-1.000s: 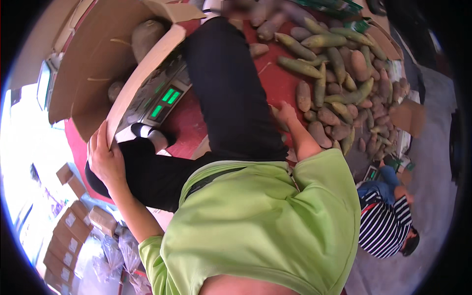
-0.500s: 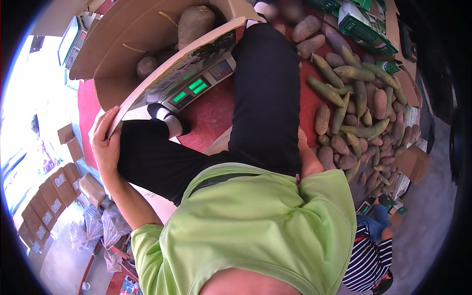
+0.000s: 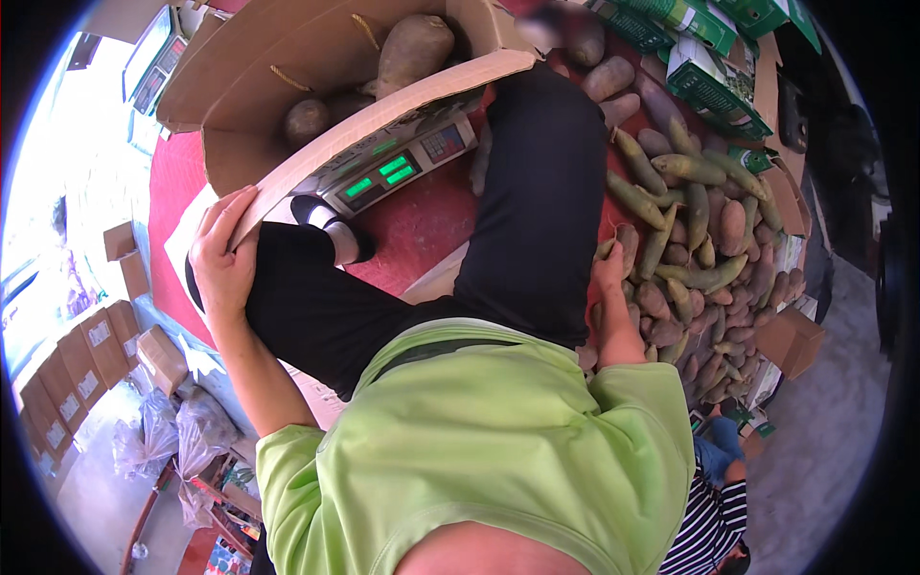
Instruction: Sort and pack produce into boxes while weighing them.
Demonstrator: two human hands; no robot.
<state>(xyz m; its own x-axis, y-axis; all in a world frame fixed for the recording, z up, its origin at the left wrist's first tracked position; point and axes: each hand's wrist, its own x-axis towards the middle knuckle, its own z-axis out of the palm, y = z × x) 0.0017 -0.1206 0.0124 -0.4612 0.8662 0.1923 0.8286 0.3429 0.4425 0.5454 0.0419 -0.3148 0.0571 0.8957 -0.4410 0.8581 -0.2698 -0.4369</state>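
My left hand is closed around the near edge of an open cardboard box, fingers over its flap. Inside the box sit a large brownish radish-like root and a smaller round one. My right hand is just right of my thigh, its fingers closed at the tip of a green radish; most of that radish is hidden behind the hand and leg. Beside it spreads a heap of long green radishes and reddish-brown ones.
Under the box stands a digital scale with lit green displays, on a red floor covering. Green-and-white cartons are at the far right. Cardboard boxes line the left. A person in a striped shirt is at lower right.
My right hand has come out from beside my thigh, with a green radish tip now at its fingers. My left hand keeps its hold on the box edge. The whole view has shifted slightly.
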